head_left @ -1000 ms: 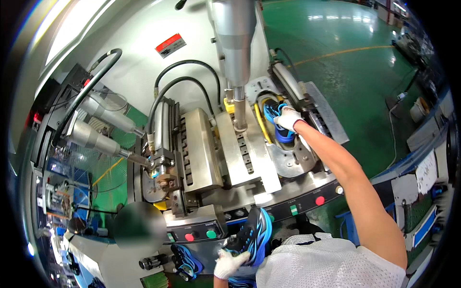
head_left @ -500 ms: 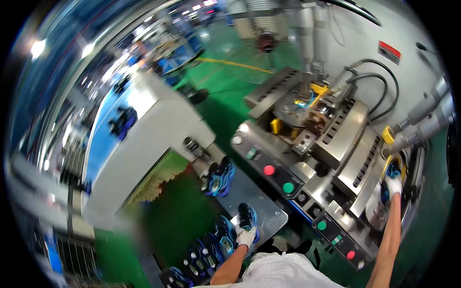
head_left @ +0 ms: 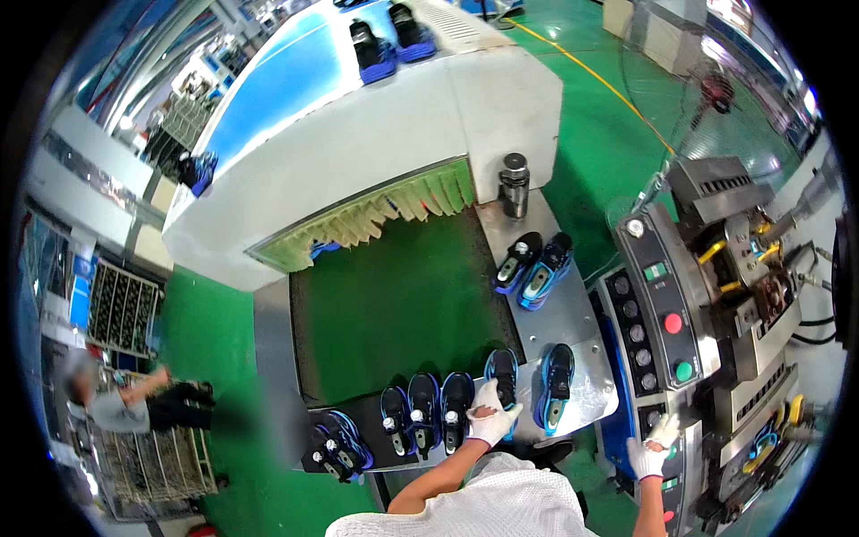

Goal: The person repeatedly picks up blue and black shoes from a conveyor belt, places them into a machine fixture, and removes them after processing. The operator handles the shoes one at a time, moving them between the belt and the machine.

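My left hand [head_left: 490,416], in a white glove, is closed around the heel end of a black and blue sports shoe [head_left: 503,371], its thumb on the right side and fingers on the left. Just to the right, a matching shoe [head_left: 555,389] rests on the metal ledge [head_left: 586,398]. My right hand [head_left: 651,447], also gloved, is empty with fingers apart, over the front of the machine's control panel [head_left: 667,304]. Blue and yellow parts [head_left: 762,445] show in the machine's lower station; what lies there is hard to make out.
Several more shoes [head_left: 422,412] line the front edge of the green conveyor belt [head_left: 394,304]. Two shoes [head_left: 537,268] stand beside a steel flask [head_left: 514,183]. Behind is a white tunnel housing [head_left: 376,152] with a fringed curtain [head_left: 394,210]. A person [head_left: 125,398] is at racks on the left.
My view has turned right, toward the conveyor. My right hand has left the shoe in the machine's lower station and come toward the panel. My left hand has shifted to the left-hand shoe.
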A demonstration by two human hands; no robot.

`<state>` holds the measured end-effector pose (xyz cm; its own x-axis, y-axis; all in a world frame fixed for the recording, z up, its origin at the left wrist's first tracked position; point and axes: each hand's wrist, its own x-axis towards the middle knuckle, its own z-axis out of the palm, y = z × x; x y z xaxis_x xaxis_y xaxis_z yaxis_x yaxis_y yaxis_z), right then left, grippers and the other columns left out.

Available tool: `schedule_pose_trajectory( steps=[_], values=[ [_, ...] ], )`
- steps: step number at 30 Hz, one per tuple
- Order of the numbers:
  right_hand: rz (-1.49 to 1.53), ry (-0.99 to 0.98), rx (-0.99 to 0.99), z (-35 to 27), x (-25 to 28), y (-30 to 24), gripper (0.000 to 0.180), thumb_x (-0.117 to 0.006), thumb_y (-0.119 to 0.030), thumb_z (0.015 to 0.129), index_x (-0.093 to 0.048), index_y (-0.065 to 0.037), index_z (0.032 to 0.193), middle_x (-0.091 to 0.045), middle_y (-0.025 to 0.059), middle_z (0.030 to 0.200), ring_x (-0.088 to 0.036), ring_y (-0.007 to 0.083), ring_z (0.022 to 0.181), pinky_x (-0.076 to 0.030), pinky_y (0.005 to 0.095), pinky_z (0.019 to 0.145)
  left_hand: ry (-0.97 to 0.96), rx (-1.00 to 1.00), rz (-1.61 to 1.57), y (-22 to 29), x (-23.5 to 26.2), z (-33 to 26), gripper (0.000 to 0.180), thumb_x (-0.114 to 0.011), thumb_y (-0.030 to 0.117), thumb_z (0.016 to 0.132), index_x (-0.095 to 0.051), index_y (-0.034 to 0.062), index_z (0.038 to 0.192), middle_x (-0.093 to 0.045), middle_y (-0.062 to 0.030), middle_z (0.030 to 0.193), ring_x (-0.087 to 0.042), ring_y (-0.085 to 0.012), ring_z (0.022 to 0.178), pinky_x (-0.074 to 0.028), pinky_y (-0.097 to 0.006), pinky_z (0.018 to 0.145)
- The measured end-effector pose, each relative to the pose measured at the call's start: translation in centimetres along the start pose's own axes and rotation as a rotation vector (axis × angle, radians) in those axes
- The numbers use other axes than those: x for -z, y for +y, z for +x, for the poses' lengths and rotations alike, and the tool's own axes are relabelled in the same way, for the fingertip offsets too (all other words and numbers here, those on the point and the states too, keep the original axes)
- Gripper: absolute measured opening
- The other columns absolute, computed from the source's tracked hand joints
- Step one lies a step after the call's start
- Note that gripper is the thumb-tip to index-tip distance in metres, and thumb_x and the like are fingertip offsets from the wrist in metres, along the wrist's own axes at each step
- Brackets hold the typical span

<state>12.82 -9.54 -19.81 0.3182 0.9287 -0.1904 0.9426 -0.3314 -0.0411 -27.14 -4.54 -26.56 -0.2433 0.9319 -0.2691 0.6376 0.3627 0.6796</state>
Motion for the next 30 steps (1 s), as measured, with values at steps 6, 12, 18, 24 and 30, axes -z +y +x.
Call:
schedule_pose_trajectory(
  steps=[6,12,18,24,30],
  values=[
    [0.51,-0.061,0.213,0.6,-9.3,-17.9,0.079,-0.072,-0.051,0.081,-0.052,-0.004,0.142,-0.069,0.0237,0.118,-0.065,0.0376,0.115,-0.049,0.0405,0.1,0.074,-0.206,-0.168,-1.2,-1.7,1.2,0.074,-0.081,0.023,0.078,-0.046,0.001,0.14,-0.054,-0.0229,0.138,-0.053,-0.0392,0.128,-0.042,-0.042,0.111],
    [0.298,-0.296,-0.019,2.7,-12.2,-24.0,0.072,-0.051,-0.069,0.09,-0.077,-0.002,0.098,-0.074,0.0245,0.09,-0.072,0.0391,0.092,-0.053,0.0477,0.086,0.058,-0.095,-0.124,-0.1,0.8,1.4,0.045,-0.077,0.013,0.078,-0.059,0.0023,0.118,-0.066,-0.0187,0.106,-0.066,-0.0332,0.099,-0.052,-0.042,0.088],
    [1.105,-0.307,-0.679,-1.0,-0.1,-18.5,0.056,-0.084,-0.04,0.074,-0.071,0.004,0.106,-0.072,0.0136,0.093,-0.068,0.0226,0.084,-0.055,0.0384,0.075,-0.317,-0.031,-0.21,1.5,0.9,3.8,0.073,-0.078,0.007,0.078,-0.045,0.0011,0.142,-0.063,-0.0175,0.125,-0.062,-0.0272,0.111,-0.049,-0.039,0.1],
    [1.265,-0.252,-1.004,-14.5,0.9,-9.8,0.094,-0.076,-0.069,0.073,-0.066,0.02,0.102,-0.071,0.0275,0.098,-0.071,0.0276,0.093,-0.056,0.0393,0.082,-0.748,-0.482,-0.228,13.5,-2.4,-3.8,0.065,-0.077,0.003,0.078,-0.048,-0.001,0.136,-0.062,-0.017,0.125,-0.062,-0.026,0.11,-0.05,-0.039,0.099],
    [1.447,0.41,-1.478,-29.9,1.0,-4.6,0.103,-0.078,-0.074,0.069,-0.06,0.019,0.111,-0.067,0.0229,0.093,-0.067,0.0256,0.089,-0.055,0.0362,0.076,-1.355,-0.778,-0.147,23.0,-7.5,-19.8,0.065,-0.077,0.001,0.077,-0.051,0.0,0.136,-0.063,-0.0137,0.124,-0.062,-0.0213,0.107,-0.05,-0.036,0.098]
  ],
)
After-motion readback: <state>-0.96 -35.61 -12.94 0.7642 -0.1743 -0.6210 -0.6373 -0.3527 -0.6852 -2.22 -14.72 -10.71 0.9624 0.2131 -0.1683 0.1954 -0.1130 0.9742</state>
